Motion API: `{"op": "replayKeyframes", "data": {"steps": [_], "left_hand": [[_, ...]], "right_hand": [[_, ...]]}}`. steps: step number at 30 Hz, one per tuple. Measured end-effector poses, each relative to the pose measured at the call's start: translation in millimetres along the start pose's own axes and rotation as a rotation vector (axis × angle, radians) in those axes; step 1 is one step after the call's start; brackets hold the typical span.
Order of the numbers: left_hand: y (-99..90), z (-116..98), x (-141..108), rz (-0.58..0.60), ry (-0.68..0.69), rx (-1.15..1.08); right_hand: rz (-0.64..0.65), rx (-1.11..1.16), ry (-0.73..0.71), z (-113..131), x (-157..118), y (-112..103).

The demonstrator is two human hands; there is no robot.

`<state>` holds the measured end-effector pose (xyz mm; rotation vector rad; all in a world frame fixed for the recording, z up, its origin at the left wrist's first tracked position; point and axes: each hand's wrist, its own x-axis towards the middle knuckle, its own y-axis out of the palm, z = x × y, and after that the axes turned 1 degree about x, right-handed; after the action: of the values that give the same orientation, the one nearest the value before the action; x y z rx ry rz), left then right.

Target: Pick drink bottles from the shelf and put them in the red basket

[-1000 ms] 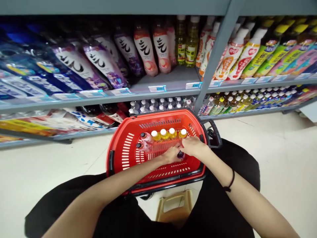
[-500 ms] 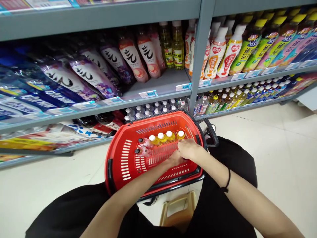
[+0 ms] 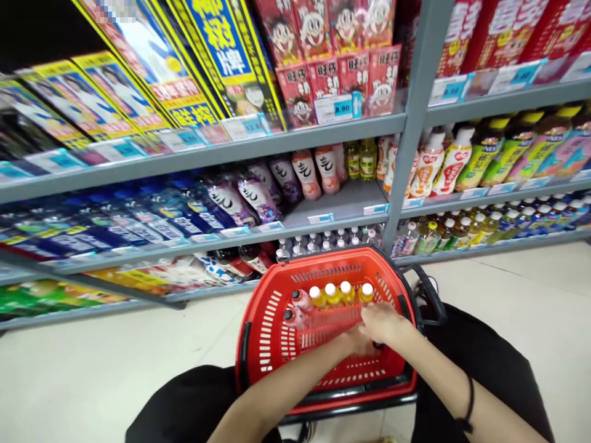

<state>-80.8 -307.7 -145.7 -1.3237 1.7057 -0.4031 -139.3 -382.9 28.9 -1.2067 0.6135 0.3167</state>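
Both my hands reach down into a red shopping basket (image 3: 270, 326). My right hand (image 3: 382, 321) is by the basket's right end, just below the nearest white-capped yellow bottle (image 3: 367, 293); its fingers are bent down and hide whatever they may hold. Beside and partly under it is my left hand (image 3: 357, 341), its fingers blurred and covered. A small dark cap (image 3: 378, 346) shows just below the hands. Several white-capped yellow bottles stand along the basket's far side. Two pink bottles with dark caps (image 3: 295, 318) are at their left.
Grey shelves (image 3: 341, 130) hold red cartons (image 3: 347, 24), yellow and blue boxes (image 3: 226, 49) and rows of drinks. On the middle shelf, peach-labelled bottles (image 3: 305, 175) lean beside purple ones (image 3: 258, 197). The basket's black handle (image 3: 429, 295) sticks out right, near my dark-clothed knee (image 3: 489, 363).
The view has tilted up and turned left, so the upper shelf now shows and the basket appears lower and further right. Both hands stay together inside the basket.
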Motion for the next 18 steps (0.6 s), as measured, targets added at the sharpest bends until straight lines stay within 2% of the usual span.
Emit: {"op": "replayKeyframes", "data": {"steps": [4,6,8,11,13,16,18], "left_hand": [[-26.8,1.0,-6.7,0.058,-0.028,0.052],[-51.9,4.3,-17.1,0.027,-0.034,0.053],[-86.3,7.8,-32.4,-0.067,-0.033,0.041],[-155.5,7.9,-60.6,-0.325,-0.036,0.009],[-210.7,5.0,-78.9,-0.561,-0.060,0.032],[-295.0,3.5,-97.5,-0.951,-0.173,0.105],[-342.7,7.0,-101.3,-1.161,-0.298,0.153]], "right_hand": [[-0.013,-0.007,-0.008,1.8,-4.0,-0.4],[-0.007,-0.006,-0.004,2.0,-6.8,-0.8],[-0.005,-0.004,-0.005,1.7,-9.1,-1.1],[-0.004,-0.002,-0.015,1.6,-11.1,-1.0],[0.001,-0.004,-0.020,2.2,-11.4,-0.6],[0.013,-0.003,-0.034,3.8,-9.8,1.2],[0.014,0.000,-0.041,5.0,-7.4,3.8]]}}
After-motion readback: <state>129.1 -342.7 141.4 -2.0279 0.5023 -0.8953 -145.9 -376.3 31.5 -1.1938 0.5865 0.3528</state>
